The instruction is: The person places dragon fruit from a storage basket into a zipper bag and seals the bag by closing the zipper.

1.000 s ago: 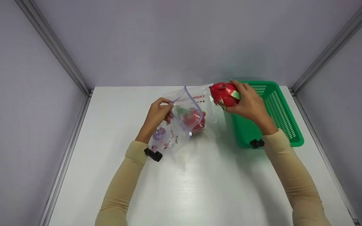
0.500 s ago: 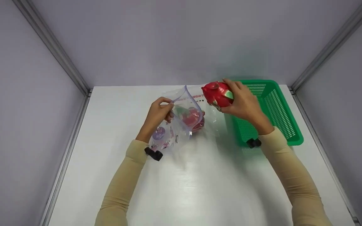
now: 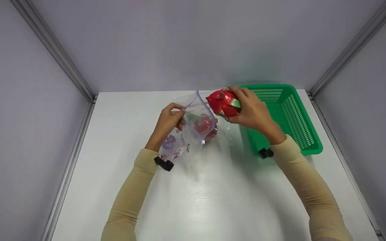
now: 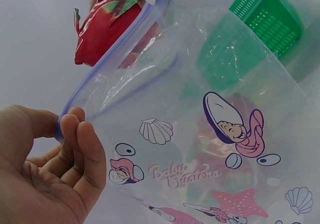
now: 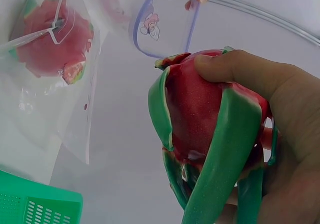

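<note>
My left hand pinches the purple rim of a clear zip bag printed with shells and a pink starfish. The bag's mouth gapes toward the right in the head view. A red dragon fruit with green scales is gripped by my right hand, just right of the mouth and above the table. In the right wrist view the dragon fruit shows its long green leaves, thumb on top. Behind the printed bag, a second dragon fruit lies inside another clear bag.
A green perforated basket stands on the right of the white table. Grey walls enclose the table at the back and sides. Small black wrist cameras sit on both sleeves.
My right hand has carried the dragon fruit leftward, closer to the bag's mouth. The left hand keeps its place on the rim.
</note>
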The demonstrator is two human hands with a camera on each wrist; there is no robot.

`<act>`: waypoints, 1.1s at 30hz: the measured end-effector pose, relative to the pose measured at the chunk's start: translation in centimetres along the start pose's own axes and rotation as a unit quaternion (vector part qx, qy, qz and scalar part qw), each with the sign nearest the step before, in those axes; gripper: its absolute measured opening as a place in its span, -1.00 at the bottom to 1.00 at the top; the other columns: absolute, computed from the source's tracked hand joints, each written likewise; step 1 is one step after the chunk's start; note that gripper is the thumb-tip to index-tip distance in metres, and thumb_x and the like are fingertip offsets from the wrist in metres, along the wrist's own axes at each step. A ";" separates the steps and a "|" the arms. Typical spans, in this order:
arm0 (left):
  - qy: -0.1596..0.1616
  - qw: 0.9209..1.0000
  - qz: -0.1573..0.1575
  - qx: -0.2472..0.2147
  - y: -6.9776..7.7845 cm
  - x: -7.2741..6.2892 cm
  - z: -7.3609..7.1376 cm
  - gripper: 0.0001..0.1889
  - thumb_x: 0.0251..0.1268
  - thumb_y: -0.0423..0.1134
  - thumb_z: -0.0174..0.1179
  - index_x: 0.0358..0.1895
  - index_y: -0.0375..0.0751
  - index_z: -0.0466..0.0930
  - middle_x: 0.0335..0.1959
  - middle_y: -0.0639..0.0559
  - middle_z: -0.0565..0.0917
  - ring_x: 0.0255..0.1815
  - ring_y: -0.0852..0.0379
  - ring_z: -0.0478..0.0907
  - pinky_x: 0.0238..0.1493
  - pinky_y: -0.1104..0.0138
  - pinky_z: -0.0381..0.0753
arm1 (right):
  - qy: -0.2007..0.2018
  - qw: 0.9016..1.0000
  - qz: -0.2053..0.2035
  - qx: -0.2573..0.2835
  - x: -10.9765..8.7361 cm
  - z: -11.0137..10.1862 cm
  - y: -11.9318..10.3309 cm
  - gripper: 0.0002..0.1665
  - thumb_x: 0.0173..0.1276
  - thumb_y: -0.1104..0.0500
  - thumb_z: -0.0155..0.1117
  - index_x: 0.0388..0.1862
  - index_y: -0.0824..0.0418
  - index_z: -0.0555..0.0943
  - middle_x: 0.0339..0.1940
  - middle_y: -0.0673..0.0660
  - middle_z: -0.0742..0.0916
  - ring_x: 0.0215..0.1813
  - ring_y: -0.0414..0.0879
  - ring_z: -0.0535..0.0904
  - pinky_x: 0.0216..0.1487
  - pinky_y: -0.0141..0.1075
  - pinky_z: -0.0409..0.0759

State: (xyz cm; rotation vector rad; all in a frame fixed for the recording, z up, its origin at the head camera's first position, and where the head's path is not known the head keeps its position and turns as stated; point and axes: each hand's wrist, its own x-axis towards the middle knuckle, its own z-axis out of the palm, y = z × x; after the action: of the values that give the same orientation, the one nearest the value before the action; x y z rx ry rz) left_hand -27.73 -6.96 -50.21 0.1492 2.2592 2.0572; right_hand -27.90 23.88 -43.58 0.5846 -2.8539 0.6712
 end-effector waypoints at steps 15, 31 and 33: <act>-0.004 1.000 0.003 -0.010 -0.2 0.0 0.1 -0.81 0.64 -0.21 0.16 0.11 -0.22 0.57 -0.56 0.06 0.65 -0.63 0.21 0.51 -0.49 0.40 0.65 | -0.012 0.999 -0.035 0.003 -0.2 1.1 -1.3 0.27 0.06 0.03 0.73 0.71 -0.05 0.25 0.52 0.20 0.52 0.49 0.23 0.45 0.24 0.24 0.71; -0.003 1.000 -0.002 0.013 0.1 0.0 0.4 -0.74 0.64 -0.16 0.16 0.17 -0.25 0.57 -0.53 0.05 0.65 -0.61 0.19 0.52 -0.45 0.39 0.70 | -0.046 0.999 -0.025 0.003 0.1 2.5 -2.2 0.30 0.03 0.06 0.76 0.70 -0.03 0.23 0.54 0.15 0.51 0.51 0.18 0.42 0.21 0.15 0.75; -0.002 1.000 -0.005 0.016 0.1 0.0 0.5 -0.76 0.65 -0.16 0.16 0.15 -0.21 0.57 -0.53 0.05 0.65 -0.60 0.19 0.53 -0.44 0.39 0.71 | -0.045 0.999 -0.026 0.001 0.1 2.7 -2.3 0.29 0.03 0.05 0.76 0.69 -0.02 0.24 0.53 0.15 0.52 0.50 0.18 0.44 0.20 0.15 0.75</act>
State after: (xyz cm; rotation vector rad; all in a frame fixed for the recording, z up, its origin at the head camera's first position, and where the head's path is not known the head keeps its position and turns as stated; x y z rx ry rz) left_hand -27.67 -6.47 -50.13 0.1436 2.2855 2.0151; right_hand -27.22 20.78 -45.02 0.7049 -2.9086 0.6570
